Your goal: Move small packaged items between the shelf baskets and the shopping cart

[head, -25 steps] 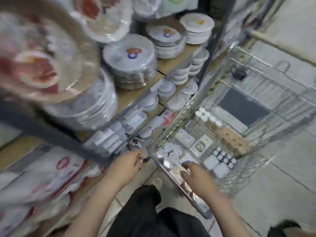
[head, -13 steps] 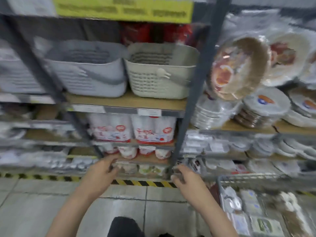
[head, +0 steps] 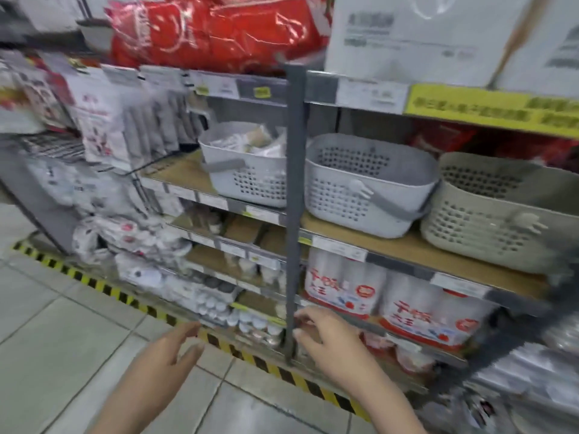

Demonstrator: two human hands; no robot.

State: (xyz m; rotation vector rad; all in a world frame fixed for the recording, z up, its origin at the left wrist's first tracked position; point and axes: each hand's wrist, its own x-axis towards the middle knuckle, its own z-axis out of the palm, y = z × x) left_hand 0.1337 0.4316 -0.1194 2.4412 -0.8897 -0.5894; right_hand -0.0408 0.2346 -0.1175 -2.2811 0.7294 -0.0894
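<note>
Both hands hold nothing: the left hand [head: 170,347] at 7 o'clock has loose, nearly straight fingers, and the right hand [head: 329,343] at 5 o'clock is half-curled beside the grey steel shelf post [head: 294,214]. A second ago they reached into the wire cart, now out of view. The perforated pale-grey plastic basket [head: 363,186] now sits at 1 o'clock, so picking from it seems next.

Perforated matt plastic baskets [head: 369,186], glossy red pkgs [head: 219,29]

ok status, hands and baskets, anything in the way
Left hand open, empty. Right hand loosely curled, contents unclear. Three baskets on shelf: left basket stocked. Grey upright post stands before it.
</note>
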